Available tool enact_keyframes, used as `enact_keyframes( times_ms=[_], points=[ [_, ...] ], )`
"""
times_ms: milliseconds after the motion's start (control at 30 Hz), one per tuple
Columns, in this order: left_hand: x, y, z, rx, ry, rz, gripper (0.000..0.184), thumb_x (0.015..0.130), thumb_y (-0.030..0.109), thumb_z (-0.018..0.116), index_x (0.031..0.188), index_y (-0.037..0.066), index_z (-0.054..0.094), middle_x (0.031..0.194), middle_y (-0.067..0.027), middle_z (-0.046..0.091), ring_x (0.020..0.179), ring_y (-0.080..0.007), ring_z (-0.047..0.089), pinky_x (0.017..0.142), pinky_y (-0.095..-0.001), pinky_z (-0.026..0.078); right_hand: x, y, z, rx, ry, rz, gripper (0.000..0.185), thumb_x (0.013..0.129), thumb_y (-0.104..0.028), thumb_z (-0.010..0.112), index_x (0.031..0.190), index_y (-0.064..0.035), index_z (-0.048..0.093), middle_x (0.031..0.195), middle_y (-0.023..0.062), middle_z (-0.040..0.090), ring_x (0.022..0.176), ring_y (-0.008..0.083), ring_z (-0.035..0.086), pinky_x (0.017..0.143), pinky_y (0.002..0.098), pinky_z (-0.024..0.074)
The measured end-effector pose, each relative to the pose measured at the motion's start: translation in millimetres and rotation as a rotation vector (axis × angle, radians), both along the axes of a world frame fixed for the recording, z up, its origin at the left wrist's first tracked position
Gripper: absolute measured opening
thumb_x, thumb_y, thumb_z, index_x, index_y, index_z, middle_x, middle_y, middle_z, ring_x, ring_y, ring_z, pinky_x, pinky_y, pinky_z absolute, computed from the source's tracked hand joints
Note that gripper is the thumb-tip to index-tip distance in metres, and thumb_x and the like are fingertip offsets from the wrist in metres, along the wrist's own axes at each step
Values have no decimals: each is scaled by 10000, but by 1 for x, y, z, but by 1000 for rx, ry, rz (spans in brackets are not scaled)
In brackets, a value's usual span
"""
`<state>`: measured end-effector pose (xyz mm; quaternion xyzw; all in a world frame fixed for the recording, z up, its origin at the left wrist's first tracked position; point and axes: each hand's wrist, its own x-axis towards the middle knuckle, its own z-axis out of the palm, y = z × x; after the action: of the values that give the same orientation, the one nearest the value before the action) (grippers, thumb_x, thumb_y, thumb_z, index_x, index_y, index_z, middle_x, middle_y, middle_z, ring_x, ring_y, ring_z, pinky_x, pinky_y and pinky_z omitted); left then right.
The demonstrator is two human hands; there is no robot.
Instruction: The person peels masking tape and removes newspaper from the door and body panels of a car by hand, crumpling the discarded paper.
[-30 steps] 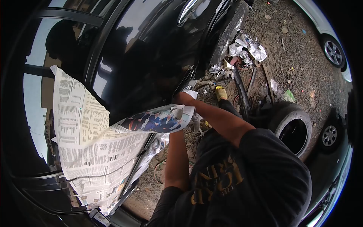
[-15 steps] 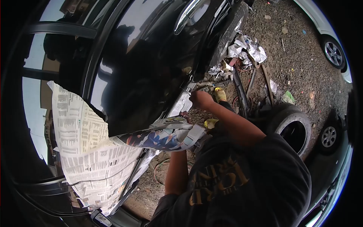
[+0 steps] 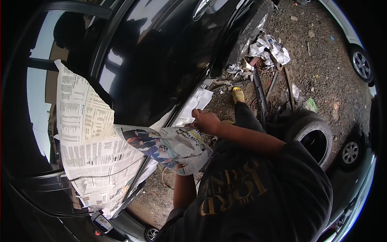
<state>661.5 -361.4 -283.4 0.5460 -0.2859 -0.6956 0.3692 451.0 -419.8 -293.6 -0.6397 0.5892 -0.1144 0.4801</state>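
Newspaper flap [image 3: 173, 147]: tear and slip risks

Black car [image 3: 161, 80], side partly covered by newspaper sheet [image 3: 92, 149]; sheet could be dragged off line if the flap is tugged. Flap is bent and wrinkled, bunched off the car's side near the person's shirt [image 3: 238, 189]; could be torn by uneven pulling or flipped by a gust. White paper [image 3: 196, 105] just beyond could be dislodged by a brushed knuckle. Right hand [image 3: 207, 122]: fingers curled at flap's edge, pinch cannot be told. Left hand [image 3: 179, 166]: mostly hidden by flap, grip cannot be told; slippage there could be missed.
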Motion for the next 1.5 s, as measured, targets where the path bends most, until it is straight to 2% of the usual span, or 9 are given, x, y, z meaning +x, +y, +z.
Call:
enact_keyframes(
  times_ms=[100, 233, 300, 367, 467, 567, 1167, 1367, 1500],
  points=[
    [21, 19, -3, -51, -200, 142, 592, 965, 354, 556, 1421, 13, 394, 1100, -197, 639, 824, -264, 665, 717, -355, 566, 2, -6, 12, -136, -168, 144, 605, 928, -407, 629, 1351, -52, 381, 1172, 220, 614, 968, 379, 672, 802, 489, 530],
    [46, 4, -21, -136, -319, 284, 569, 965, 347, 556, 1401, 12, 410, 1087, -190, 642, 820, -258, 663, 714, -352, 562, 29, -11, -60, -115, -641, 122, 502, 923, -403, 643, 1234, -24, 536, 1128, 155, 639, 1012, 292, 667, 855, 407, 532],
    [62, -6, -20, -158, -346, 355, 558, 964, 344, 555, 1391, 12, 418, 1080, -187, 644, 819, -255, 662, 712, -350, 560, 22, -22, -52, 326, -941, -327, 337, 944, -339, 609, 1079, -30, 613, 1060, 101, 665, 947, 175, 672, 794, 327, 534],
    [82, -1, -13, -161, -374, 404, 547, 964, 341, 555, 1381, 11, 426, 1073, -183, 645, 817, -252, 660, 711, -349, 558, 45, -40, -111, 123, -687, -529, 294, 944, -307, 578, 1000, -23, 632, 911, 96, 697, 765, 165, 688, 664, 298, 536],
    [101, 16, -8, -150, -387, 446, 531, 963, 336, 555, 1365, 11, 438, 1063, -178, 648, 814, -247, 659, 708, -347, 555, 65, -66, -96, 257, -739, -791, 290, 916, -285, 568, 876, -11, 655, 721, 87, 684, 591, 180, 660, 542, 285, 509],
    [108, 32, -10, -132, -386, 462, 514, 963, 331, 555, 1350, 10, 450, 1053, -174, 650, 811, -243, 657, 705, -344, 552, 72, -84, -96, 349, -546, -797, 289, 876, -249, 578, 825, 20, 671, 687, 125, 689, 636, 205, 690, 610, 340, 549],
    [109, 50, -36, -93, -358, 437, 422, 959, 302, 555, 1258, 6, 521, 992, -144, 665, 795, -216, 647, 690, -330, 534, 93, -96, -71, 629, -599, -1079, 232, 884, -246, 571, 881, -39, 676, 741, 78, 724, 640, 186, 718, 618, 418, 585],
    [107, 42, -41, -99, -369, 417, 395, 958, 292, 555, 1228, 4, 545, 972, -134, 670, 789, -207, 644, 685, -326, 528, 106, -98, -82, 792, -897, -1277, 188, 888, -191, 529, 932, -59, 654, 742, 64, 667, 631, 192, 671, 788, 560, 554],
    [108, 18, -46, -112, -364, 382, 377, 957, 286, 555, 1207, 4, 560, 958, -127, 674, 786, -200, 642, 681, -323, 524, 124, -79, -72, 936, -1009, -1283, 109, 876, -179, 538, 837, -97, 597, 614, 2, 542, 509, 139, 565, 892, 604, 519]
  ],
)
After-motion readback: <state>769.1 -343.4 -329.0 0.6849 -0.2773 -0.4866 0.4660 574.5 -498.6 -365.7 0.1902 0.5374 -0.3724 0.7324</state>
